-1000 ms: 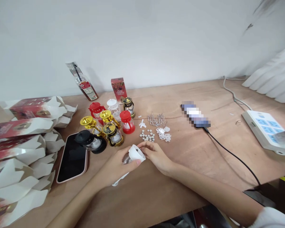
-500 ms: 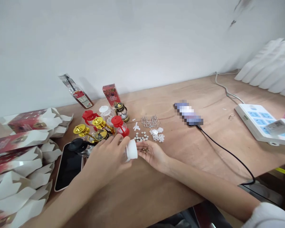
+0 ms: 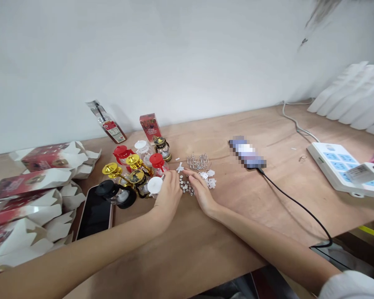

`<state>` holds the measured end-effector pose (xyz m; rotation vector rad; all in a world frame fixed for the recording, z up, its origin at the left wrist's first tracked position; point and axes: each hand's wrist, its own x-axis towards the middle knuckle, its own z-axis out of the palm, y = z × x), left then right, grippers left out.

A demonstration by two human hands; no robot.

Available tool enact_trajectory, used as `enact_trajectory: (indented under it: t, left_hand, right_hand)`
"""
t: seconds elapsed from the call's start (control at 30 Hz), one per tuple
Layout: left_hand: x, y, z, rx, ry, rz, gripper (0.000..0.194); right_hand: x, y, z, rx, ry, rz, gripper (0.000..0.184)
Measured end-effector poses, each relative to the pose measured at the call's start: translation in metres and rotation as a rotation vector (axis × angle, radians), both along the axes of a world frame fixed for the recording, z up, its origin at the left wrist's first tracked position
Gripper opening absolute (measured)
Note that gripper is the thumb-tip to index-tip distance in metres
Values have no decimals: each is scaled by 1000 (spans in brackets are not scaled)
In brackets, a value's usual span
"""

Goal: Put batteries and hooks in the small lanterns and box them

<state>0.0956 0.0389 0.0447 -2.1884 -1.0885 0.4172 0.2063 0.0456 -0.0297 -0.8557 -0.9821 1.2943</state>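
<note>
My left hand [image 3: 169, 192] lies on the wooden table [image 3: 205, 245] with its fingers stretched toward a scatter of small round silver discs [image 3: 185, 186]. Its thumb side is next to a white-capped mini lantern [image 3: 155, 185], which stands at the edge of the lantern cluster. My right hand [image 3: 199, 189] rests flat and open, with its fingertips over the same discs. Behind the discs lie a heap of metal wire handles [image 3: 199, 159] and small white plastic pieces [image 3: 210, 181]. Red [image 3: 158, 162], gold [image 3: 112, 170] and black [image 3: 114, 192] mini lanterns stand grouped to the left.
A phone in a pink case [image 3: 95, 214] lies left of the lanterns. Folded red and white cartons [image 3: 25, 195] pile up at the far left. A small red box [image 3: 149, 124] and a clear packet [image 3: 107, 121] stand by the wall. A blurred device [image 3: 247, 153] with a black cable [image 3: 294, 204] and a white power strip [image 3: 339, 166] lie to the right.
The white-capped lantern, held in my left hand before, now stands by the cluster. Both hands have moved forward to the small discs.
</note>
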Motion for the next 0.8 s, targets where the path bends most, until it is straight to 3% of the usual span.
enact_trajectory:
  t: [0.17,0.27,0.37,0.5,0.57,0.63,0.7,0.8]
  left_hand:
    - [-7,1,-11,-33,-199,-140,50]
    - [-17,1,-3,-48,-188,-229,48]
    - [-24,-2,29,-117,-97,-319,35]
    - [-20,4,96,-228,-189,-415,36]
    - [-14,22,125,-281,-263,-435,36]
    - [-10,54,139,-251,-354,-367,40]
    - [-11,96,139,-131,-427,-237,49]
    - [-24,161,120,-102,-472,24,65]
  right_hand:
    - [2,-1,4,50,-122,56,38]
    - [2,-5,9,73,-233,61,38]
    - [2,-10,12,152,-328,34,37]
    - [2,-16,14,392,-541,-6,33]
    - [2,-19,15,501,-662,-21,31]
    - [1,-23,15,589,-752,-51,29]
    - [1,-25,15,672,-802,-78,27]
    - [0,-29,15,771,-845,-105,25]
